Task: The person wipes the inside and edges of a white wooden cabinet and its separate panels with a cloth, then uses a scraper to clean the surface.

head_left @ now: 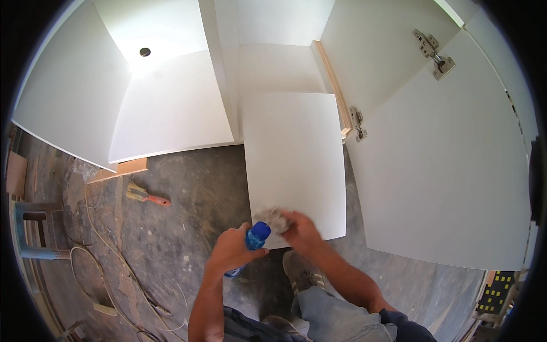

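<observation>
My left hand [231, 249] is closed round a clear bottle with a blue cap [261, 230]; the bottle tilts with its cap up toward the right. A crumpled pale rag [275, 220] is gripped in my right hand [300, 231], its fingers slightly blurred. Cap and rag are close together, and I cannot tell if they touch. Beneath the rag is the near end of a loose white panel [296, 159], whose far end reaches into the middle cabinet opening. My fingers hide part of the bottle's body.
White cabinets [171, 108] stand ahead. At right, an open white door [439, 182] hangs on metal hinges [358, 124]. A red-handled brush [148, 195] lies on the grey floor, left of the panel. Cables [117, 262] and a blue stool [43, 228] are further left.
</observation>
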`<state>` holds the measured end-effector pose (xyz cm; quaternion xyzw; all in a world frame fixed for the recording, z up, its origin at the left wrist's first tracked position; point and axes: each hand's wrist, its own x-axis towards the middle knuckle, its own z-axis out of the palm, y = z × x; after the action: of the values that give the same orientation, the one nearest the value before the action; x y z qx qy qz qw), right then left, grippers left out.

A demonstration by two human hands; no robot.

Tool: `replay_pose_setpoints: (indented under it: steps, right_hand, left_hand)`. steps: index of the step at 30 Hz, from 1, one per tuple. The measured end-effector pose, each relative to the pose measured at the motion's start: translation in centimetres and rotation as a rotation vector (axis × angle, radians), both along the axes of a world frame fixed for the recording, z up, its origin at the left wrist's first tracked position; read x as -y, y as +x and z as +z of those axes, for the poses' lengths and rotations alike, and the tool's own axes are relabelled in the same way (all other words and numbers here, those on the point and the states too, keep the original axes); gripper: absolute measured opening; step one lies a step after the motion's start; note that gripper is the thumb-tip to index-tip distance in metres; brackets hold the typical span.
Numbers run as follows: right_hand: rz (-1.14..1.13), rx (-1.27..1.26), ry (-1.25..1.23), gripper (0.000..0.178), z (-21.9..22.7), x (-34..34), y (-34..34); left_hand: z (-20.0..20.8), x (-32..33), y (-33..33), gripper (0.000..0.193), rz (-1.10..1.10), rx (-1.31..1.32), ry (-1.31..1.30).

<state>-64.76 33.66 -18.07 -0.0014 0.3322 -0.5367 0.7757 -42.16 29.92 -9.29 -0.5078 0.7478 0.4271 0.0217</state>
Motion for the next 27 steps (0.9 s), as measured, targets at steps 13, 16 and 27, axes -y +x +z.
replay_pose_setpoints:
  steps: [13, 16, 27]
  right_hand:
    - [0.078, -2.238, -0.986, 0.054, -1.5, 23.5, -4.2]
    - [0.533, -1.955, -1.394, 0.057, -3.4, 15.8, 0.4]
    - [0.473, -2.201, -1.239, 0.046, -3.0, 12.4, -4.9]
  left_hand:
    - [-1.2, 1.7, 7.3, 0.041, 0.82, -0.668, -0.286]
    - [-1.2, 1.6, 8.4, 0.04, 0.853, -0.617, -0.342]
    - [-1.3, 0.5, 9.5, 0.04, 0.91, -0.572, -0.274]
